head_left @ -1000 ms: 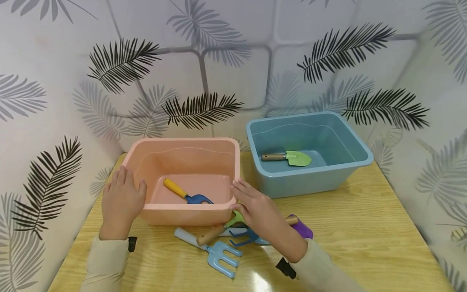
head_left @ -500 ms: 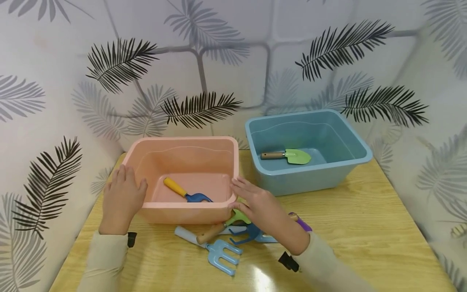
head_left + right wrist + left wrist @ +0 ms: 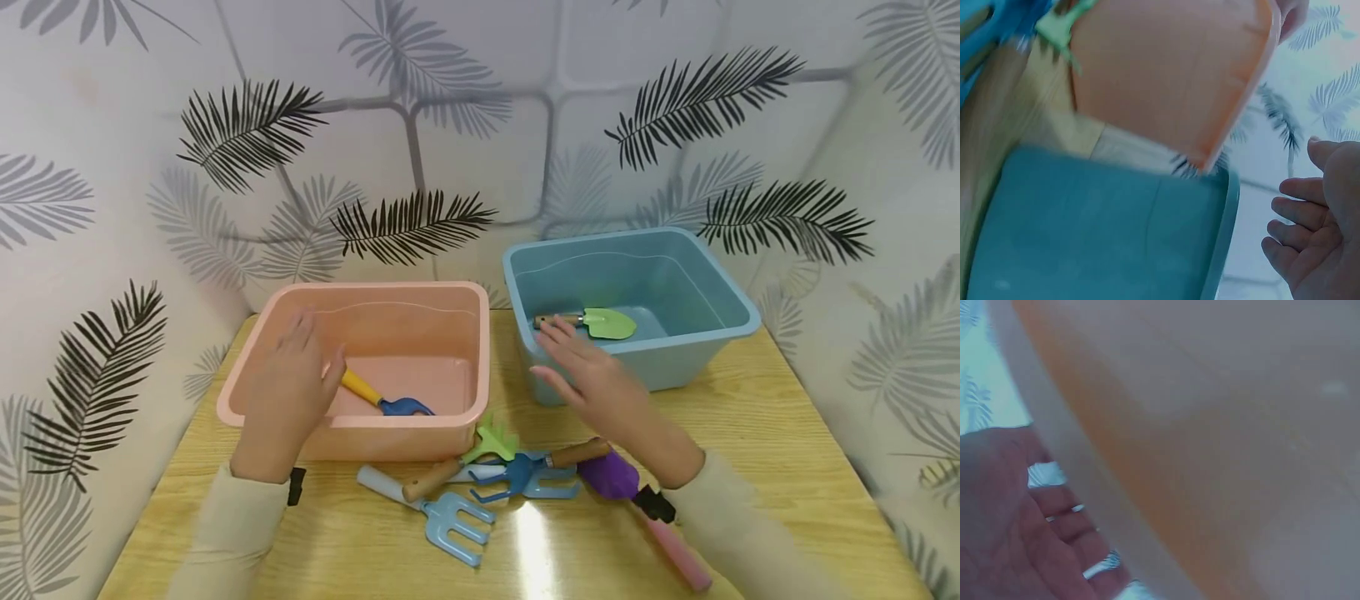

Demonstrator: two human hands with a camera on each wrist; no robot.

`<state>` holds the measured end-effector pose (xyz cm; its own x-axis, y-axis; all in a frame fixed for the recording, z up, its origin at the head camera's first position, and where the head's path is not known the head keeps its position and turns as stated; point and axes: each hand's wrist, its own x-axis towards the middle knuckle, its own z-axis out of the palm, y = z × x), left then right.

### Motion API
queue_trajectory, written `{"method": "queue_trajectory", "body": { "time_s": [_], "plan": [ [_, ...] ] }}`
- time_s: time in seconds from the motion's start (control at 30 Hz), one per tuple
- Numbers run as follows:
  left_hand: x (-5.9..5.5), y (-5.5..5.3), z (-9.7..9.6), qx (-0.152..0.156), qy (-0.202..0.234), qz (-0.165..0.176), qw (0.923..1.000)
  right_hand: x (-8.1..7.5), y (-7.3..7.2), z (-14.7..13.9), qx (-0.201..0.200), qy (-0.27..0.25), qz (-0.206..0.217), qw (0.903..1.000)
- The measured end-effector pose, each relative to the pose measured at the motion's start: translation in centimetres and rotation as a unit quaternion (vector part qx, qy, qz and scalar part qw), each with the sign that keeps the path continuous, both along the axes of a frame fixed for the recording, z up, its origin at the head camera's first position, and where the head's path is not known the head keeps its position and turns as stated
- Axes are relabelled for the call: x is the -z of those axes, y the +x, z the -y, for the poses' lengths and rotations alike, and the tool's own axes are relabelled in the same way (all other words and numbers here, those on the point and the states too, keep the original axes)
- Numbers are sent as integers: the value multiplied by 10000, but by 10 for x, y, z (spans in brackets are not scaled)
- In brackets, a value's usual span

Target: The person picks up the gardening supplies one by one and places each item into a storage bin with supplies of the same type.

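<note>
Garden tools [image 3: 517, 473] overlap in the lower centre of the head view; the left hand [image 3: 288, 396] and right hand [image 3: 606, 390], fingers loosely extended, hold nothing. Lifting one tool could drag neighbours along, since several lie crossed.

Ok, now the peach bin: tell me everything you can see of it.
The peach bin is an open-topped, roughly rectangular tub with rounded corners and a broad rim, smooth and plastic-looking, with a faint line along its inner wall. It stands upright on the wooden table, left of the blue bin in the head view. Inside lies a blue tool with a yellow handle. The left hand hides part of it; whether they touch is unclear. A green rake lies by its near right corner.
</note>
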<state>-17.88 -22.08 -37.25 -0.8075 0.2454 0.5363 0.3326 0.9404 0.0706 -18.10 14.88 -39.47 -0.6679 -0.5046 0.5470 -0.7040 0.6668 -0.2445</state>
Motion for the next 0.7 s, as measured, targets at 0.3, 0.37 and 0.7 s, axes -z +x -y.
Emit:
{"method": "queue_trajectory", "body": {
  "time_s": [0.3,0.37,0.7],
  "plan": [
    [-4,13,-75,1565,-18,-427,9868,-17,-24,-77,1133,314,508,9918],
    [-2,16,-93,1828,-73,-323,9826,-18,-30,-93,1351,398,636,9880],
    [14,13,-172,2463,-767,-86,9661,-29,-65,-172,2345,440,1861,9531]
  ]
}}
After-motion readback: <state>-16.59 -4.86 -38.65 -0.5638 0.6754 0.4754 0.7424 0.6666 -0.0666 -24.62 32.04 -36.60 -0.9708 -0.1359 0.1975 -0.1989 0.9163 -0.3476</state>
